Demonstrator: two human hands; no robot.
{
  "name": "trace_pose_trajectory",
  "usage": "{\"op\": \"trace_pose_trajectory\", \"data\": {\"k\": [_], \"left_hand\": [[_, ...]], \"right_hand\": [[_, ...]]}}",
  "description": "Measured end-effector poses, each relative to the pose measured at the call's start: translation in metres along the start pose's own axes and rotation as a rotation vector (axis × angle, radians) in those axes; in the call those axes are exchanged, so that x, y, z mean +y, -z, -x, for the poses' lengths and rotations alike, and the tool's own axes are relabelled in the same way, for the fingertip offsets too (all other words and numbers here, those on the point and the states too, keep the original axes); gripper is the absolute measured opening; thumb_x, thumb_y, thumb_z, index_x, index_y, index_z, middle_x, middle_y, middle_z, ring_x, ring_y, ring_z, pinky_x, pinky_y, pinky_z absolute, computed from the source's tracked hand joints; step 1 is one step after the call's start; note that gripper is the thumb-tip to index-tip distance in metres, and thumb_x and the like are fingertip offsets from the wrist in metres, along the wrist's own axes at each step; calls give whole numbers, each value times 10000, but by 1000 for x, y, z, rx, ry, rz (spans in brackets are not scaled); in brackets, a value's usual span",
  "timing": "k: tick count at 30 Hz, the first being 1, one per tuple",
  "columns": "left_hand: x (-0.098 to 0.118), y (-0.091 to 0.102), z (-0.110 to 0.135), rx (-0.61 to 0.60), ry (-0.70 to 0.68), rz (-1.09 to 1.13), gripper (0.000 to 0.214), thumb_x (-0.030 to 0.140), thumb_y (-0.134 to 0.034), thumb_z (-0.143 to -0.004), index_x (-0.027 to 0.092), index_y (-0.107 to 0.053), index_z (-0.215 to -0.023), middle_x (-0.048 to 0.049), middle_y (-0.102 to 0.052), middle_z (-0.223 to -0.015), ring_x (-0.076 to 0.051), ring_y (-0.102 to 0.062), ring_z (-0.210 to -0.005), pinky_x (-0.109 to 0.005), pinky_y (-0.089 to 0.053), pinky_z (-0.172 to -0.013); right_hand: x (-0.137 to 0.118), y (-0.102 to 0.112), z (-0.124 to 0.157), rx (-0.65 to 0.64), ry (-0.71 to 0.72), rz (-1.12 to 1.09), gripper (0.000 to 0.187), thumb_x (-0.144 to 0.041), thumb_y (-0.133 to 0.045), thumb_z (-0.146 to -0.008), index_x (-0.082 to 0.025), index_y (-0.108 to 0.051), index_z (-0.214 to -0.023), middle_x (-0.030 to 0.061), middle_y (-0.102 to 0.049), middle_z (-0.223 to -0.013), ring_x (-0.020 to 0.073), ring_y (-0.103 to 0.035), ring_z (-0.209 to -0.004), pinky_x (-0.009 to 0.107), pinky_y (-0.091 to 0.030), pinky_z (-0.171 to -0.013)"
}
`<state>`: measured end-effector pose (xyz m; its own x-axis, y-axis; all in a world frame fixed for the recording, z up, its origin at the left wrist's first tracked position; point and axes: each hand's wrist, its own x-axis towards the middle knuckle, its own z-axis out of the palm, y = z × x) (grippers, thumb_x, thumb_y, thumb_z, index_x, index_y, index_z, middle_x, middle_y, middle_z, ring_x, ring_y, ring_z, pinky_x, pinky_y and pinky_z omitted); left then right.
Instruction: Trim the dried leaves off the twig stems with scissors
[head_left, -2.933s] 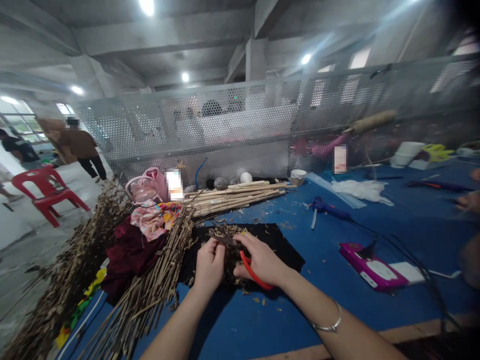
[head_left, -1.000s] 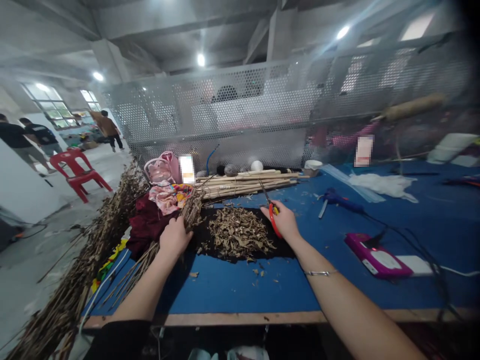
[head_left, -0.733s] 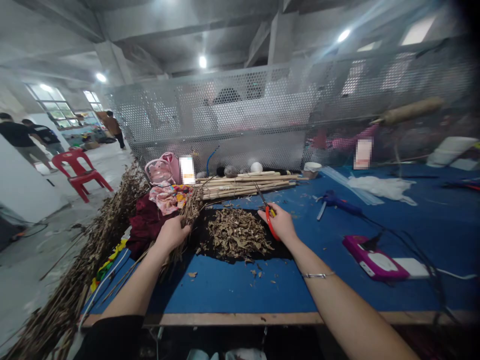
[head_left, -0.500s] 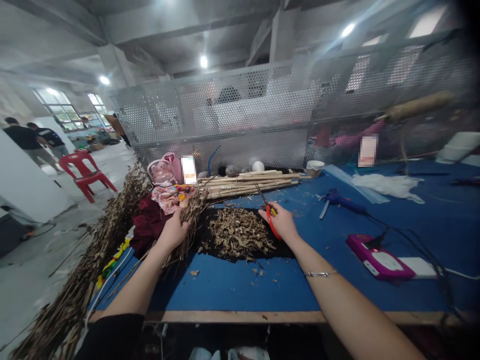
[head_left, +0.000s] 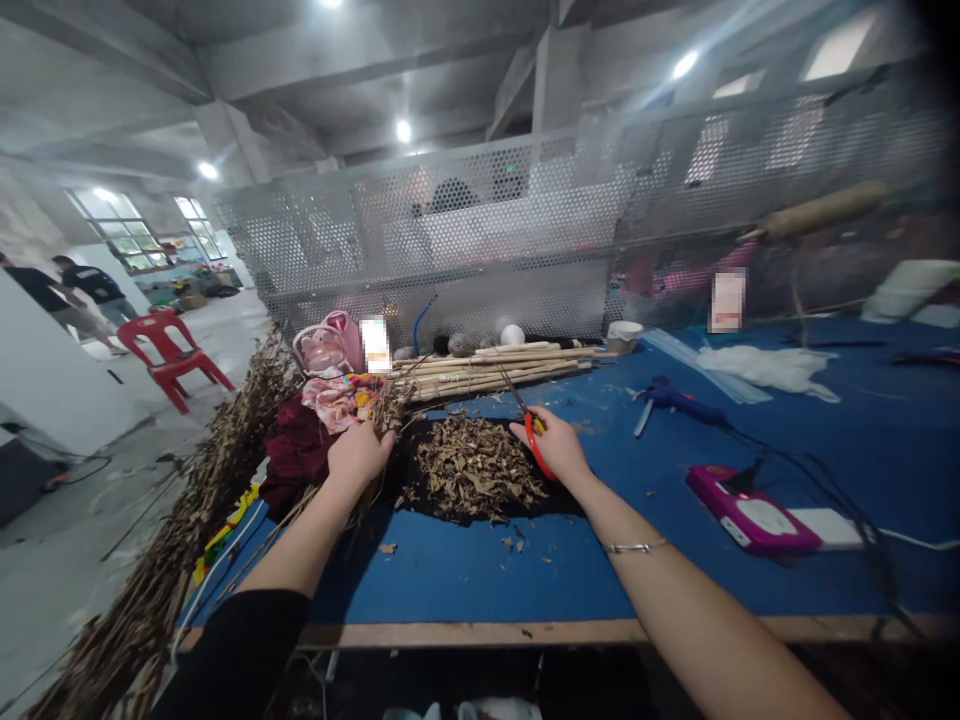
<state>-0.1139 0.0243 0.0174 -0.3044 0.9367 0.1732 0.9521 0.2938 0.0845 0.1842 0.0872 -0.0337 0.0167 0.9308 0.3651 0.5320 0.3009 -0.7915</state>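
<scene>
My left hand (head_left: 358, 453) is closed round a bundle of thin dry stalks (head_left: 386, 410) at the left of the blue table (head_left: 465, 575). My right hand (head_left: 553, 447) grips red-handled scissors (head_left: 529, 428), their blades pointing up and away toward the bamboo sticks. Between my hands a heap of cut dry scraps (head_left: 472, 468) lies on a black cloth (head_left: 559, 497). A silver bangle (head_left: 631, 547) sits on my right wrist.
Bamboo sticks (head_left: 495, 369) lie behind the heap. Dark red cloth (head_left: 296, 450) and a pink bag (head_left: 326, 345) sit at left beside more stalks (head_left: 161, 570) hanging off the table. A blue glue gun (head_left: 675, 400), a pink box (head_left: 739, 508) and cables lie right. Perforated screen (head_left: 525, 230) behind; red chair (head_left: 166, 355) and people far left.
Earlier both hands snipped over the heap. Since then my left hand reached left, took the stalk bundle and has drawn it slightly toward the heap; my right hand holds the scissors almost still.
</scene>
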Motion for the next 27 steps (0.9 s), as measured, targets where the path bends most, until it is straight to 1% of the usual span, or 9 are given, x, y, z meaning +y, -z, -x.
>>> {"op": "trace_pose_trajectory", "data": {"k": [2,3,6,9,12,16,20,23,27], "left_hand": [[8,-2,-9,45,49,-9,579,589,-429,-725,107,-573,-1010,-186,-614,-944,-326,-589,-883,-401,-454,-719],[11,-3,-14,71,52,2,591,582,-458,-708,93,-562,-1022,-201,-611,-960,-341,-584,-895,-412,-448,-723],[13,-4,-29,92,22,95,438,435,-468,-746,94,-583,-996,-217,-616,-979,-343,-587,-903,-422,-429,-749],[5,3,-42,59,-7,174,320,352,-461,-758,120,-636,-892,-183,-653,-902,-310,-600,-884,-386,-426,-760],[-9,17,-50,48,-26,253,340,415,-470,-753,141,-661,-815,-123,-675,-837,-267,-606,-853,-322,-437,-739],[-23,32,-52,81,-20,375,467,501,-407,-779,121,-652,-894,-66,-677,-773,-190,-606,-729,-254,-454,-651],[-24,36,-46,113,-12,459,517,514,-375,-798,98,-634,-962,-58,-674,-758,-156,-587,-660,-245,-456,-619],[-19,37,-41,116,-42,582,515,523,-435,-770,98,-635,-981,-53,-678,-772,-156,-587,-686,-251,-458,-652],[-13,40,-39,41,-46,749,504,503,-559,-687,131,-629,-1019,-56,-683,-849,-164,-597,-764,-260,-459,-710]], "right_hand": [[0,0,0,1,0,-5,404,-398,-610,-670,-148,-621,-987,86,-683,-813,210,-633,-756,279,-471,-636],[1,-1,0,1,-1,-11,409,-398,-611,-670,-145,-618,-992,86,-683,-811,210,-633,-753,279,-472,-636],[3,-1,0,-7,0,-29,410,-394,-608,-673,-142,-613,-996,83,-683,-808,205,-633,-734,280,-473,-632],[4,0,-1,-7,9,-35,401,-392,-605,-677,-146,-614,-994,79,-684,-814,200,-634,-732,280,-475,-639],[4,0,-2,7,14,-35,400,-394,-602,-679,-152,-616,-997,77,-685,-816,201,-634,-738,282,-476,-643],[4,-1,-2,4,2,-16,412,-389,-611,-671,-152,-616,-1007,84,-685,-825,207,-633,-745,283,-476,-633],[3,-1,-1,-5,13,0,414,-380,-610,-673,-154,-613,-1021,86,-685,-823,210,-633,-746,286,-476,-631],[3,-1,0,-2,24,15,397,-374,-608,-675,-165,-617,-1012,74,-686,-806,203,-633,-727,283,-475,-628],[3,-1,1,-8,28,20,385,-373,-604,-677,-169,-621,-1003,67,-686,-801,199,-632,-722,282,-477,-630]]}}
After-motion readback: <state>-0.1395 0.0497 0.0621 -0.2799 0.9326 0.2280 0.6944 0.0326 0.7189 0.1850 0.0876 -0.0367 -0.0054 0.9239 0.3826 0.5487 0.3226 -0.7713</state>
